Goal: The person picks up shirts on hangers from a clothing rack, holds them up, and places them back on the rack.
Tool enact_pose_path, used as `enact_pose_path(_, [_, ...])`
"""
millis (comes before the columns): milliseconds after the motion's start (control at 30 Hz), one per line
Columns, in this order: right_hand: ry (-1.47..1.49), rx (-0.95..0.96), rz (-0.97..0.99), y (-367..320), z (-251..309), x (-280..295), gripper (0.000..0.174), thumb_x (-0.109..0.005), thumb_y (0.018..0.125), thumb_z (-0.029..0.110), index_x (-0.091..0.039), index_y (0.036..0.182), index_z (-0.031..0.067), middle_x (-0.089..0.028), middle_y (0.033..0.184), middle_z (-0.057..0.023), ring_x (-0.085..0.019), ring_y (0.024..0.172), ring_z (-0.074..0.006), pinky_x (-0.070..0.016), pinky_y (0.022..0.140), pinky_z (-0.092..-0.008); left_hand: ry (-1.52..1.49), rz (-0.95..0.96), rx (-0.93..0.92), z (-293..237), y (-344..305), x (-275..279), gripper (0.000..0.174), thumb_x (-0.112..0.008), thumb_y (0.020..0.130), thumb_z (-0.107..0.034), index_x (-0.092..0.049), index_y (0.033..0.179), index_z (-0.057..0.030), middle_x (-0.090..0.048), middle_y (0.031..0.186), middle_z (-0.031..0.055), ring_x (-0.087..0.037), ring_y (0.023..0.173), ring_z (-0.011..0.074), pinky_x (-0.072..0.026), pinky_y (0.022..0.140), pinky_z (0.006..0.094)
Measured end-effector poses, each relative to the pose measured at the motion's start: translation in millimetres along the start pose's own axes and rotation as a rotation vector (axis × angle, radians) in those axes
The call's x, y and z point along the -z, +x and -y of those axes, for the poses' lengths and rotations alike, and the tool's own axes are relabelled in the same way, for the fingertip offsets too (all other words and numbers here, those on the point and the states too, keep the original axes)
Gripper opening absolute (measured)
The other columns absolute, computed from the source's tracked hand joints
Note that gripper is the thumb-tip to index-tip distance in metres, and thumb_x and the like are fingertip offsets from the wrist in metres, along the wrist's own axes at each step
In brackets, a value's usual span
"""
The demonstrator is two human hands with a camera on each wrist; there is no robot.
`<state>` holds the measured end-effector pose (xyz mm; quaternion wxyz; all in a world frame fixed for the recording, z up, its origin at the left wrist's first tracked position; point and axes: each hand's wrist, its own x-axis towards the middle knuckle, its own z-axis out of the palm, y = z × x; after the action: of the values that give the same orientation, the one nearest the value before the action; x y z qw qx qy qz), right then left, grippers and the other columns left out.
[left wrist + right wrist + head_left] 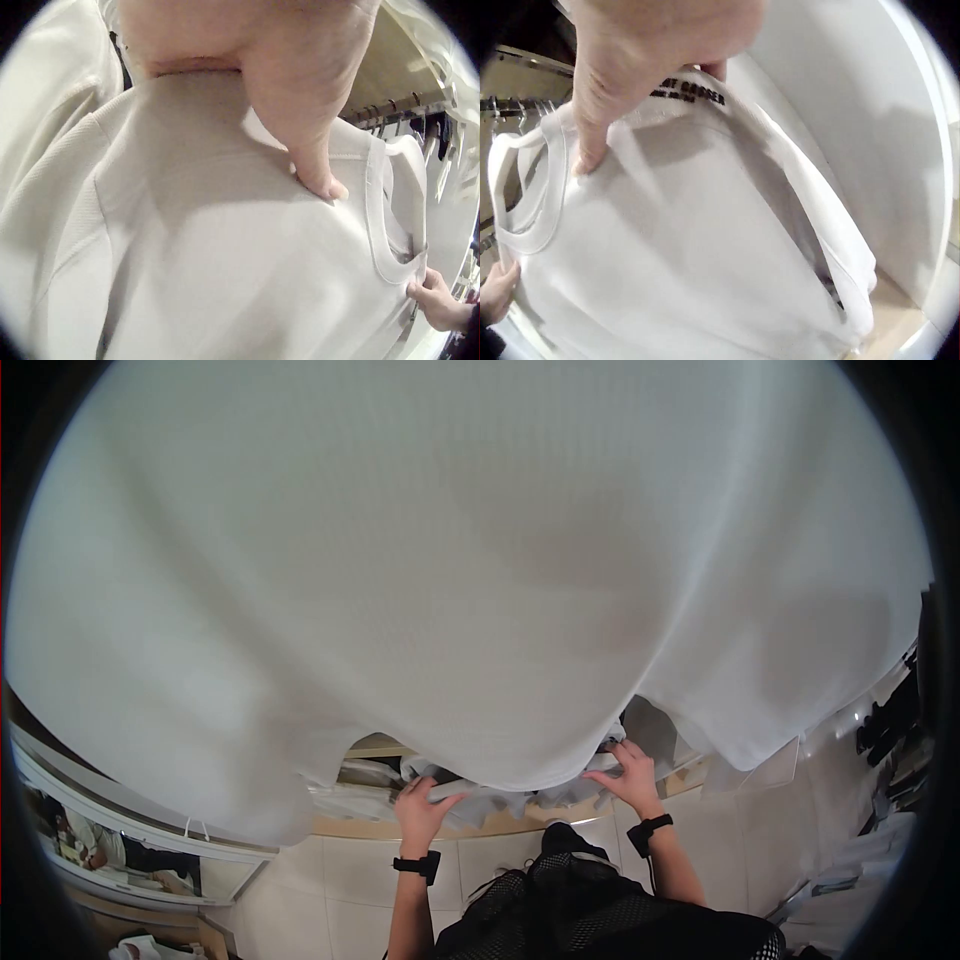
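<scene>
A white crew-neck shirt (225, 255) hangs between my two hands, its round collar at the right in the left wrist view. My left hand (420, 818) grips one shoulder, the thumb flat on the front and the other fingers hidden behind the cloth. On the opposite side of the collar, my right hand (636, 780) holds the other shoulder, its thumb likewise in front. Dark lettering (697, 91) runs along the cloth under the right hand. Broad white cloth (480, 580) fills most of the head view, close to the camera.
Behind the collar is a metal rail (420, 109) with hangers. A curved white panel (855, 112) stands beside the shirt in the right wrist view. Dark garments (895, 710) hang at the far right; a white-framed mirror (235, 860) is at the lower left. Light floor tiles (370, 860) show below.
</scene>
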<state>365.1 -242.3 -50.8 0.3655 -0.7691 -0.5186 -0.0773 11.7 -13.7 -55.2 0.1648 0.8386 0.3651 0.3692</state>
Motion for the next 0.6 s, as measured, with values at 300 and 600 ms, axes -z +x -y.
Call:
enact_pose_path(300, [0.281, -0.158, 0.087, -16.7, -28.1, -19.1, 0.039, -0.092, 0.078, 0.029, -0.071, 0.093, -0.0006, -0.071, 0.091, -0.0186, -0.071, 0.086, -0.0426, -0.058, 0.074, -0.0442, 0.08, 0.142, 0.2, 3.9, -5.7, 4.2, 0.062, -0.098, 0.07, -0.051, -0.08, 0.096, 0.0026, -0.074, 0.081, 0.0235, -0.074, 0.075, 0.0419, -0.0582, 0.066, 0.0442])
enact_pose_path(600, [0.111, -0.233, -0.035, -18.6, -17.9, 14.0, 0.012, -0.071, 0.076, 0.005, -0.062, 0.081, -0.0007, -0.062, 0.081, -0.0191, -0.063, 0.08, -0.0428, -0.0502, 0.071, -0.0482, -0.079, 0.19, 0.123, -0.9, 42.7, -12.9, 0.044, -0.1, 0.065, -0.03, -0.073, 0.085, -0.0017, -0.073, 0.082, 0.0191, -0.071, 0.08, 0.0425, -0.0546, 0.069, 0.0463])
